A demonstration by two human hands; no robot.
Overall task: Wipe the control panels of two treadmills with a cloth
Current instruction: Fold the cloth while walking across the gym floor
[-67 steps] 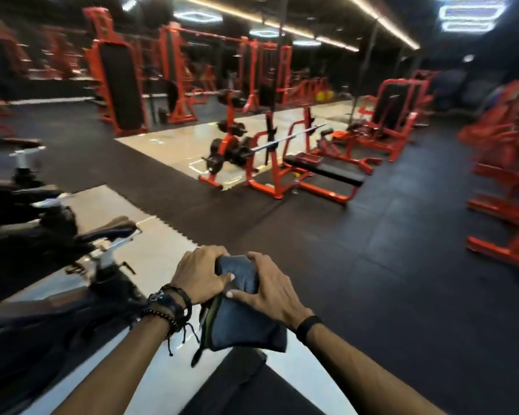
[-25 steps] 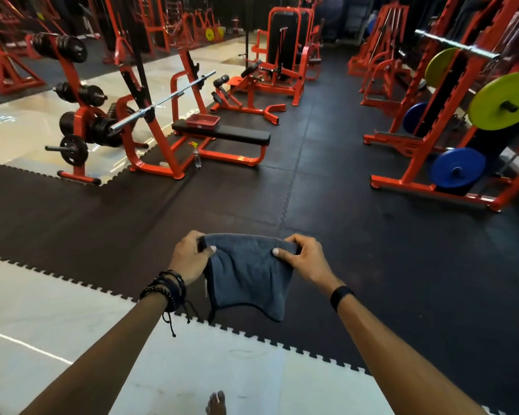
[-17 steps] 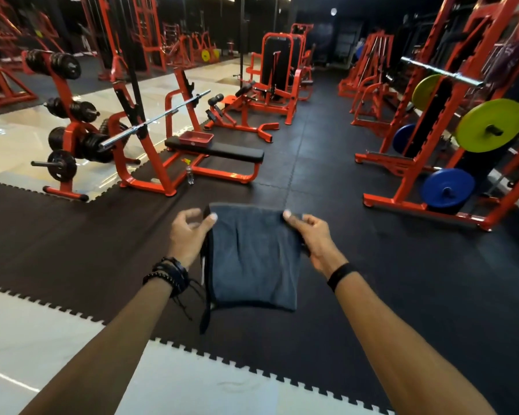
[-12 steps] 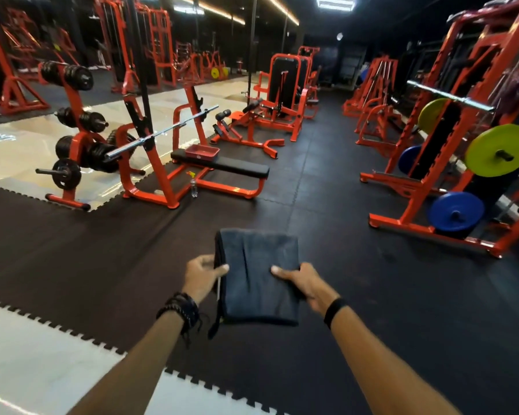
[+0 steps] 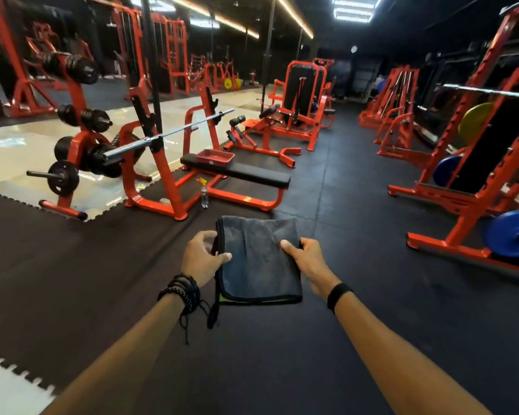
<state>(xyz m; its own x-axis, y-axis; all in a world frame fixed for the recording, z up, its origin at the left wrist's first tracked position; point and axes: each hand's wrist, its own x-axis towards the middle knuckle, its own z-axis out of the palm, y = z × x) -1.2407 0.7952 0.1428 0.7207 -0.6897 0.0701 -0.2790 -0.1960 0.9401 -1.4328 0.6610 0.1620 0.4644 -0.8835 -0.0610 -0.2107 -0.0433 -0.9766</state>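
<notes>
I see the cloth (image 5: 259, 259), grey and folded, held flat out in front of me at chest height over the black rubber floor (image 5: 357, 339). A yellow-green underside peeks from its near edge, and a dark strap or loop dangles off the near left corner; I can't make out which. My left hand (image 5: 203, 259) pinches the left edge, thumb on top, the other fingers hidden beneath the fabric. My right hand (image 5: 307, 260) grips the right edge the same way, thumb lying across the top and the rest tucked under.

No treadmill shows anywhere in view. At 11 o'clock stands an orange bench (image 5: 237, 172) with a barbell (image 5: 168, 134) racked over it, a red tray (image 5: 215, 157) on its pad and a small bottle (image 5: 204, 197) on the floor beside its frame. At 2 o'clock the rack with blue and yellow plates (image 5: 513, 235) is cut off by the frame edge. The far machines blur into the dark.

Compared with half a second ago, the cloth lies flatter and a little more spread, and both hands have barely shifted along its edges.
</notes>
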